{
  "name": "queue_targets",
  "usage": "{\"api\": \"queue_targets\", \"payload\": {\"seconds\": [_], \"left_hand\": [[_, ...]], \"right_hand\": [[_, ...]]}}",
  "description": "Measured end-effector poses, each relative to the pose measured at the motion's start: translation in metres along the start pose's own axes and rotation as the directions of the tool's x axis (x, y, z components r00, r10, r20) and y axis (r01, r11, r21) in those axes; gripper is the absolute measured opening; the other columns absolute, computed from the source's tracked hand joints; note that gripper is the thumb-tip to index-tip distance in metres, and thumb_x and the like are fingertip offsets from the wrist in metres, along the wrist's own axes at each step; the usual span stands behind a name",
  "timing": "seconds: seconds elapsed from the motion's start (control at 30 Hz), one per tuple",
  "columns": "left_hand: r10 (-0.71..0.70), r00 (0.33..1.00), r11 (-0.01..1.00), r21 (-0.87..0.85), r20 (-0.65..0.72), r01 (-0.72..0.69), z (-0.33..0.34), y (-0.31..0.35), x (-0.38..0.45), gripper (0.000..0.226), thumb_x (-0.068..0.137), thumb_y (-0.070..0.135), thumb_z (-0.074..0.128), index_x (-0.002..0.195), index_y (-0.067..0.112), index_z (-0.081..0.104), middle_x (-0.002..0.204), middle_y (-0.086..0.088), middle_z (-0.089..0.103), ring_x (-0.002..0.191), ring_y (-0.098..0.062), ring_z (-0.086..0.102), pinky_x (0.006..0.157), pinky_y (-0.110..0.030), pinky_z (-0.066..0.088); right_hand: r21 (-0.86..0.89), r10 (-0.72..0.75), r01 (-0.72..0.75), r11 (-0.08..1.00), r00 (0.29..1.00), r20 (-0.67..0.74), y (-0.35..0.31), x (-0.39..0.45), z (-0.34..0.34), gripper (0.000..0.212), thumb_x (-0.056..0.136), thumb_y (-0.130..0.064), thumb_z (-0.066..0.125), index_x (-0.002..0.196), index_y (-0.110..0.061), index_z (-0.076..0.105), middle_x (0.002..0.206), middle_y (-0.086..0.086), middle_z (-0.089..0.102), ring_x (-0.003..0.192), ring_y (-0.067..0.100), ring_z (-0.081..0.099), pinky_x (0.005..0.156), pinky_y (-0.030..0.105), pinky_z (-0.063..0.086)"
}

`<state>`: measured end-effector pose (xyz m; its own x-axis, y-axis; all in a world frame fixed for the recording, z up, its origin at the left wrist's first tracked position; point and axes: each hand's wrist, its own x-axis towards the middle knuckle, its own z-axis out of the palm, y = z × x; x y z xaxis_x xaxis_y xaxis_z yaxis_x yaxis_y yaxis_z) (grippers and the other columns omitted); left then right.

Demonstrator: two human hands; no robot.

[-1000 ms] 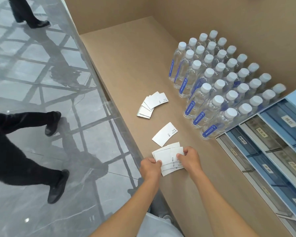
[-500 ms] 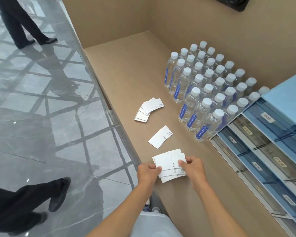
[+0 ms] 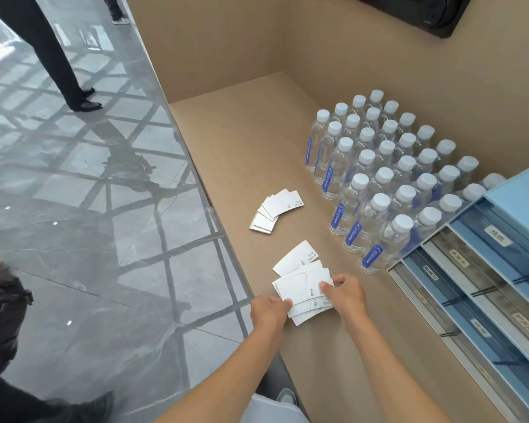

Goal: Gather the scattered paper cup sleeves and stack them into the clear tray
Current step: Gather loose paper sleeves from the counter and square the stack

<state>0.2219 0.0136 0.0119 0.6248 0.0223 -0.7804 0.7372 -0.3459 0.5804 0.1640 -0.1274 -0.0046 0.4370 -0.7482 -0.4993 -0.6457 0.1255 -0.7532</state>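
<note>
Paper cup sleeves (image 3: 303, 293), white and flattened, sit fanned in a loose bunch near the counter's (image 3: 242, 154) left edge, pinched between the left hand (image 3: 269, 309) on their left side and the right hand (image 3: 344, 293) on their right, both grips closed on the bunch. One single sleeve (image 3: 295, 261) touches the bunch's far edge, a second small pile (image 3: 275, 210) lies farther along that edge, and rows of water bottles (image 3: 388, 175) stand toward the right beside blue drawers (image 3: 486, 285).
</note>
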Motion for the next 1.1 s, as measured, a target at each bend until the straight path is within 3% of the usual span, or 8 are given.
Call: {"api": "queue_targets", "payload": {"seconds": [0.27, 0.37, 0.43, 0.5, 0.63, 0.77, 0.93, 1.1], "left_hand": [[-0.231, 0.973, 0.939, -0.264, -0.02, 0.218, 0.021, 0.033, 0.03, 0.028, 0.078, 0.0, 0.078, 0.074, 0.007, 0.052, 0.078, -0.006, 0.059, 0.066, -0.018, 0.054, 0.071, -0.03, 0.045], [-0.272, 0.962, 0.917, -0.309, -0.019, 0.253, 0.026, 0.037, 0.038, 0.022, 0.077, -0.001, 0.078, 0.08, 0.004, 0.056, 0.081, -0.009, 0.062, 0.068, -0.021, 0.057, 0.07, -0.032, 0.048], [-0.288, 0.957, 0.91, -0.316, -0.016, 0.269, 0.03, 0.039, 0.042, 0.02, 0.077, -0.001, 0.077, 0.085, 0.002, 0.059, 0.086, -0.012, 0.065, 0.079, -0.028, 0.062, 0.075, -0.035, 0.054], [-0.301, 0.953, 0.905, -0.32, -0.018, 0.28, 0.033, 0.043, 0.045, 0.021, 0.077, -0.002, 0.077, 0.079, 0.004, 0.057, 0.086, -0.012, 0.065, 0.083, -0.031, 0.063, 0.078, -0.037, 0.055], [-0.317, 0.948, 0.898, -0.327, -0.016, 0.295, 0.036, 0.046, 0.052, 0.024, 0.077, -0.003, 0.077, 0.075, 0.005, 0.054, 0.08, -0.01, 0.062, 0.076, -0.028, 0.059, 0.067, -0.031, 0.05], [-0.292, 0.956, 0.913, -0.304, -0.019, 0.273, 0.035, 0.047, 0.055, 0.022, 0.077, -0.001, 0.077, 0.074, 0.007, 0.056, 0.077, -0.008, 0.062, 0.067, -0.022, 0.057, 0.059, -0.025, 0.046], [-0.209, 0.978, 0.942, -0.265, 0.014, 0.205, 0.029, 0.055, 0.058, 0.018, 0.077, 0.003, 0.077, 0.071, 0.009, 0.061, 0.073, -0.005, 0.066, 0.067, -0.02, 0.059, 0.058, -0.024, 0.046], [-0.108, 0.987, 0.967, -0.216, 0.117, 0.131, 0.018, 0.07, 0.061, 0.01, 0.079, 0.006, 0.078, 0.078, 0.007, 0.069, 0.071, -0.002, 0.07, 0.067, -0.017, 0.063, 0.055, -0.022, 0.047]], "right_hand": [[-0.157, 0.04, -0.025, 0.987, 0.995, 0.096, -0.037, 0.056, 0.015, 0.017, 0.08, -0.013, 0.074, 0.089, -0.007, 0.061, 0.083, 0.003, 0.062, 0.075, 0.022, 0.057, 0.063, 0.031, 0.042], [-0.169, 0.066, -0.045, 0.985, 0.991, 0.119, -0.043, 0.07, 0.021, 0.016, 0.081, -0.011, 0.072, 0.083, -0.011, 0.056, 0.078, 0.003, 0.06, 0.072, 0.021, 0.055, 0.063, 0.031, 0.042], [-0.17, 0.067, -0.046, 0.984, 0.991, 0.116, -0.045, 0.077, 0.025, 0.017, 0.081, -0.009, 0.072, 0.081, -0.012, 0.055, 0.077, 0.003, 0.06, 0.073, 0.021, 0.056, 0.066, 0.031, 0.043], [-0.164, 0.069, -0.051, 0.985, 0.992, 0.107, -0.046, 0.081, 0.027, 0.019, 0.081, -0.009, 0.072, 0.079, -0.013, 0.053, 0.076, 0.002, 0.059, 0.073, 0.021, 0.055, 0.068, 0.032, 0.043], [-0.169, 0.088, -0.073, 0.983, 0.993, 0.085, -0.047, 0.086, 0.03, 0.021, 0.081, -0.008, 0.072, 0.075, -0.015, 0.052, 0.074, 0.001, 0.059, 0.072, 0.022, 0.057, 0.069, 0.033, 0.046], [-0.123, 0.104, -0.094, 0.988, 0.992, 0.076, -0.048, 0.086, 0.032, 0.014, 0.082, -0.005, 0.072, 0.085, -0.009, 0.058, 0.079, 0.003, 0.062, 0.077, 0.023, 0.06, 0.072, 0.033, 0.048], [0.037, 0.086, -0.088, 0.995, 0.995, 0.053, -0.053, 0.08, 0.024, 0.018, 0.083, 0.0, 0.072, 0.096, -0.005, 0.06, 0.082, 0.003, 0.06, 0.071, 0.013, 0.057, 0.061, 0.024, 0.043], [0.144, 0.105, -0.108, 0.984, 0.994, 0.03, -0.052, 0.07, 0.015, 0.02, 0.085, -0.001, 0.072, 0.101, -0.003, 0.061, 0.086, 0.006, 0.063, 0.075, 0.015, 0.059, 0.068, 0.027, 0.047]]}}
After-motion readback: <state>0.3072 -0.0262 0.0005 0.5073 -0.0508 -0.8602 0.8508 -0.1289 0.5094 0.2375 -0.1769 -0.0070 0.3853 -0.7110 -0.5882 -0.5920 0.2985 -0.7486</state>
